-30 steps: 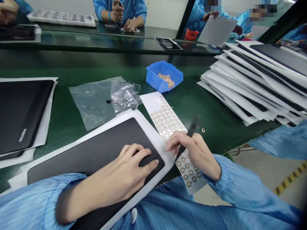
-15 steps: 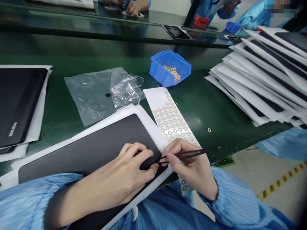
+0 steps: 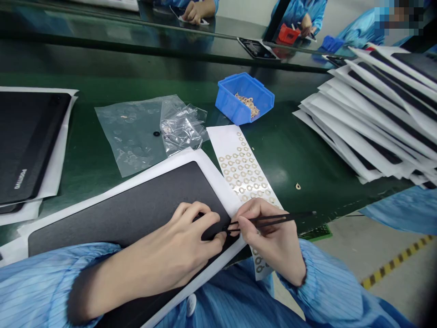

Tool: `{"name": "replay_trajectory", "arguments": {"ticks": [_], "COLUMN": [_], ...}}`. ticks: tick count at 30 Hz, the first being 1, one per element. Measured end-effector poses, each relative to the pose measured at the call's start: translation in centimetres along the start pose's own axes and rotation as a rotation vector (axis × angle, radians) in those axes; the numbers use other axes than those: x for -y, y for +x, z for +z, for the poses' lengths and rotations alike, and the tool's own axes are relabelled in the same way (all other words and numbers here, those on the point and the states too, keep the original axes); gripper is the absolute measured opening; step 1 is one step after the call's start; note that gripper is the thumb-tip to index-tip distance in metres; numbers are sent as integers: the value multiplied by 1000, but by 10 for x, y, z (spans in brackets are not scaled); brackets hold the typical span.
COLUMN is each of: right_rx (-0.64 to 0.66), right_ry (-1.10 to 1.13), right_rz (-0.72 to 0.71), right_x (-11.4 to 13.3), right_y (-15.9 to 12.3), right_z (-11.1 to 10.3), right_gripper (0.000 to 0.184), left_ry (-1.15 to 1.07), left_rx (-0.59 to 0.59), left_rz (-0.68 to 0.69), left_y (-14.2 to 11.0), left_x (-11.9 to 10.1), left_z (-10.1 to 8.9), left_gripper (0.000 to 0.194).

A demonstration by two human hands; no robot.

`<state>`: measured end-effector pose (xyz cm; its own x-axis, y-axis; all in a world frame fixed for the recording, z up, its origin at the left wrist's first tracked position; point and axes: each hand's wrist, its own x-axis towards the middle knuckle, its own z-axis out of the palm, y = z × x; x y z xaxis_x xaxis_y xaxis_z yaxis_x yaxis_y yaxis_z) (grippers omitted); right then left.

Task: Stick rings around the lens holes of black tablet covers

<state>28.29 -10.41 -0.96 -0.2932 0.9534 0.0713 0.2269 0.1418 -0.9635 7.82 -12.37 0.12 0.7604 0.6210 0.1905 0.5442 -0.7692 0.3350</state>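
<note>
In the head view, a dark flat cover panel [image 3: 143, 205] lies slantwise in front of me on a white sheet [image 3: 213, 180]. My left hand [image 3: 184, 246] rests on its right corner, fingers bent and thumb apart from the index finger. Black tweezers [image 3: 273, 220] are pinched in my right hand [image 3: 269, 237], their tips reaching the same corner beside my left thumb. Whatever is at the tips is too small and dark to make out. Under my right hand runs a white strip of ring-shaped stickers [image 3: 247, 175].
A blue bin [image 3: 227, 102] of small tan rings stands behind the strip. Left of it lies a clear plastic bag [image 3: 136, 136]. Stacked panels in white sheets [image 3: 362, 123] rise at right; another black cover [image 3: 30, 136] lies left. One loose ring [image 3: 298, 186] is near the edge. Co-workers sit opposite.
The tweezers and both hands stay nearly where they were at the panel's corner. The view has shifted slightly. Across the table, co-workers' hands have moved.
</note>
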Motion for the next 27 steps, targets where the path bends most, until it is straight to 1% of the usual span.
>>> {"name": "replay_trajectory", "arguments": {"ticks": [6, 13, 20, 27], "right_rx": [-8, 17, 67, 102], "right_ry": [76, 2, 32, 50], "right_rz": [-8, -32, -53, -88], "right_x": [-2, -1, 0, -1], "right_y": [-1, 0, 5, 10], "right_z": [0, -1, -3, -5], "right_gripper": [15, 15, 14, 15], "left_ry": [-18, -30, -47, -60], "left_rx": [21, 28, 46, 38], "left_rz": [-4, -2, -8, 0], "left_y": [-1, -1, 0, -1], "left_x": [0, 0, 0, 0], "left_z": [0, 1, 1, 1], "left_gripper": [29, 29, 29, 29]}}
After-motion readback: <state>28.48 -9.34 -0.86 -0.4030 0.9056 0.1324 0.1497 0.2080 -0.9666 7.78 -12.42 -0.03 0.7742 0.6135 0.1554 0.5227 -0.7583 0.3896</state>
